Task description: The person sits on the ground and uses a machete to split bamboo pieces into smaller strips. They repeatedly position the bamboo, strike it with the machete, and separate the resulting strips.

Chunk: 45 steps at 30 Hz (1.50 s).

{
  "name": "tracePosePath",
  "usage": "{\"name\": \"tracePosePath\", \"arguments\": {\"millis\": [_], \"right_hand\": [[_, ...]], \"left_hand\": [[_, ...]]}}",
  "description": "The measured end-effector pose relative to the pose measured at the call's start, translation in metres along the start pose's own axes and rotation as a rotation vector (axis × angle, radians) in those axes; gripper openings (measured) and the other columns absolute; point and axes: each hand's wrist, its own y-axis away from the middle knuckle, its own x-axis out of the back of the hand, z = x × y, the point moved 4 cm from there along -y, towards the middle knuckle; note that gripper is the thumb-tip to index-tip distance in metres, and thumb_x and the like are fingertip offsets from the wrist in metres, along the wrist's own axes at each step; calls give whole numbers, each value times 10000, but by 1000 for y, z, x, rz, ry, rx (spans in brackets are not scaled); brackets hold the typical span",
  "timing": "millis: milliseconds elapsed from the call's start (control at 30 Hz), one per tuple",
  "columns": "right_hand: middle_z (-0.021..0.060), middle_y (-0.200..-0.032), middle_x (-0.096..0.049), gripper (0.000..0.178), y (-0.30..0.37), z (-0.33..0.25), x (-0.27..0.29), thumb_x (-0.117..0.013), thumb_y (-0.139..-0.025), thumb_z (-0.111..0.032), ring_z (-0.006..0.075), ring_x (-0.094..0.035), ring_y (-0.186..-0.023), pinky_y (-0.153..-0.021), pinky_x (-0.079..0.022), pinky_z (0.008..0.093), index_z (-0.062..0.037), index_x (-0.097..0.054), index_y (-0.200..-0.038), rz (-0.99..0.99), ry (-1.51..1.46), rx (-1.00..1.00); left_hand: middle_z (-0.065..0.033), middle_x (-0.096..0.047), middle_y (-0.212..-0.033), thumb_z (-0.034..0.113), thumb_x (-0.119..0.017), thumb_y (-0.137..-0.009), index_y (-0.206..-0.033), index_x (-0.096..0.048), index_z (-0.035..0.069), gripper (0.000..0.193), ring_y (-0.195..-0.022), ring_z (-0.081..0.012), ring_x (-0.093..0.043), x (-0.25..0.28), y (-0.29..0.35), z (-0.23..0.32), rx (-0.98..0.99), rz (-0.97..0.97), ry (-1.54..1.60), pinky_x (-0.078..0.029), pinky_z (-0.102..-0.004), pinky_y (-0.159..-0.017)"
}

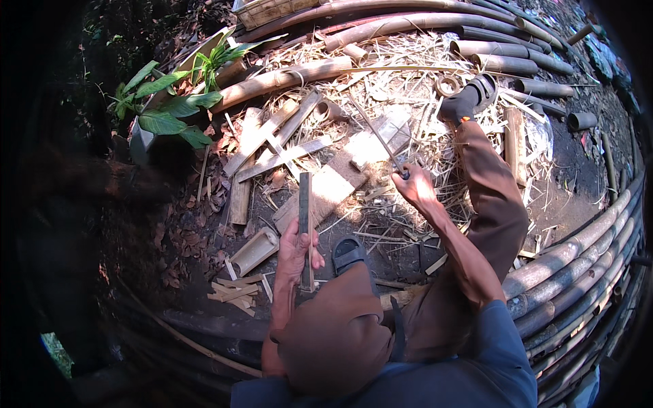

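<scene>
My left hand point(292, 257) is closed round a split bamboo slat point(306, 204), which stands nearly upright in the view beside my bent left knee. In my right hand point(416, 187) is a long thin-bladed knife point(376, 130), its dark handle in my fist and its blade slanting up to the left. The blade is apart from the slat and passes above a pale flat wooden board point(325, 185) on the ground. Beyond my left hand lies a short half-round bamboo piece point(256, 251), with several small split sticks point(235, 292) close by.
Crossed bamboo slats point(275, 139) lie left of the board. Pale shavings point(422, 88) cover the ground ahead, where my outstretched right leg point(491, 183) rests. Bamboo poles point(571, 255) are stacked at the right. A leafy plant point(170, 112) grows beside a thick pole point(286, 81).
</scene>
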Motion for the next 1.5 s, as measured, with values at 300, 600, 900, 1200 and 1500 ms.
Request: {"name": "tracePosePath", "arguments": {"millis": [300, 600, 900, 1200, 1500], "right_hand": [[187, -817, -669, 546, 91, -40, -35, -581, -884, -171, 322, -672, -749, -692, -512, 406, -96, -414, -1398, -63, -189, 66], [259, -1060, -644, 503, 120, -8, -57, -578, -933, -211, 362, -663, -925, -802, -501, 411, -79, -450, -1401, -141, -251, 49], [234, -578, -548, 330, 93, -84, -116, -572, -950, -328, 432, -601, -594, -552, -445, 465, -13, -520, -1032, -210, -358, 133], [260, -658, -609, 370, 72, 23, -136, -489, -978, -385, 475, -624, -664, -602, -476, 532, -15, -506, -969, -155, 17, -17], [266, -651, -578, 342, 95, -75, -118, -548, -959, -357, 471, -606, -664, -574, -440, 532, -20, -496, -935, -250, -275, 138]], "left_hand": [[-94, -579, -1094, 120, -489, -973, -1161, -463, 5, 221, -1072, -191, -544, 30, -145, -48, -420, 293, -279, -407, -358, -1001], [-208, -538, -1267, 289, -480, -1015, -1337, -330, 4, 455, -1172, -273, -548, 29, -119, 8, -357, 518, -110, -486, -411, -977], [-211, -652, -848, 264, -348, -1043, -1021, -592, -109, 447, -728, -235, -688, 30, -88, 3, -225, 608, -616, -597, -337, -640], [-220, -650, -850, 265, -370, -1042, -1006, -596, -147, 471, -734, -248, -686, 9, -86, 8, -258, 564, -580, -622, -351, -724], [-252, -670, -788, 308, -268, -1043, -930, -599, -173, 594, -732, -330, -709, 18, -83, 9, -77, 583, -913, -619, -375, -719]]}}
